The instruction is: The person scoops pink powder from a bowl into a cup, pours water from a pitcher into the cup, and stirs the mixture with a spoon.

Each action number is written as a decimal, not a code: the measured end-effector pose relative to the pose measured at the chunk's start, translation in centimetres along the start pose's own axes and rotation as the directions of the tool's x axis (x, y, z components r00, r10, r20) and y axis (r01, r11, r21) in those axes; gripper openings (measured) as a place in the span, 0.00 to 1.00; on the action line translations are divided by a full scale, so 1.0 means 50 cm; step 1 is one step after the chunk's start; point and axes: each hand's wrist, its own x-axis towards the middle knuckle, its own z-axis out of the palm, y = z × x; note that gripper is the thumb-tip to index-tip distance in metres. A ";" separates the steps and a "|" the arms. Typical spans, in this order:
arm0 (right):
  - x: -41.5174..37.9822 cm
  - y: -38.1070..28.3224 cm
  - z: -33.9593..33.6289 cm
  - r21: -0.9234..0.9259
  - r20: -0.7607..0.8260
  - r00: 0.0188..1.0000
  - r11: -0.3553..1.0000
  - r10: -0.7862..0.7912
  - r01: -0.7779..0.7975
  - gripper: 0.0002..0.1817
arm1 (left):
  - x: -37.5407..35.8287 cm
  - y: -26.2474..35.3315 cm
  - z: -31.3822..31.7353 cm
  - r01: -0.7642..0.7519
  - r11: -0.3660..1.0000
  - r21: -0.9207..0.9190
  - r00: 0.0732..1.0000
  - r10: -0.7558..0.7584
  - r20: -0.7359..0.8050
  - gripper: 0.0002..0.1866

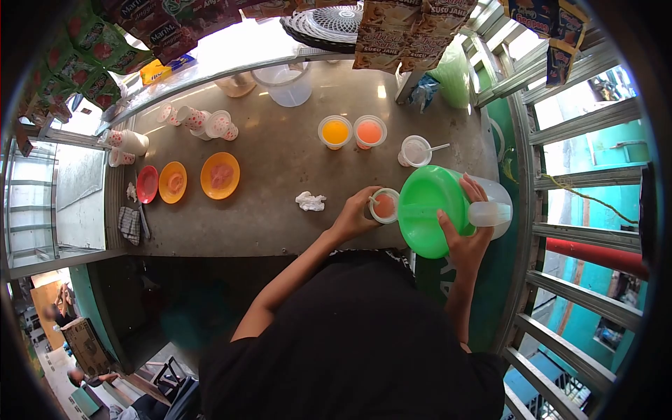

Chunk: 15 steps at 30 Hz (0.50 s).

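Head view looks down on a grey counter (280,210). At 3 o'clock, the right hand (465,234) is closed around the handle of a clear plastic jug with a round green lid (430,210), tilted toward a clear plastic cup of orange-pink drink (383,205). The left hand (357,213) curls around that cup, just left of the jug. At 12 o'clock stand 2 filled cups (352,131); at 9 o'clock lie 3 small plates (187,179). A crumpled white tissue (310,201) sits near the left hand.
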 end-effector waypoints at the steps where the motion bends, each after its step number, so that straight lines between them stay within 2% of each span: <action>1: 0.000 0.000 -0.001 0.005 -0.001 1.000 1.000 0.002 -0.002 0.33 | 0.000 -0.001 0.000 -0.001 1.000 -0.001 1.000 0.001 0.001 0.34; 7: 0.004 -0.010 -0.010 0.074 -0.007 1.000 0.997 0.027 -0.026 0.33 | 0.000 -0.003 -0.002 -0.025 1.000 0.010 1.000 0.025 0.006 0.34; 15: 0.004 -0.007 -0.007 0.056 0.001 1.000 0.998 0.020 -0.021 0.32 | 0.003 -0.005 -0.005 -0.033 0.999 0.008 0.999 0.033 0.004 0.33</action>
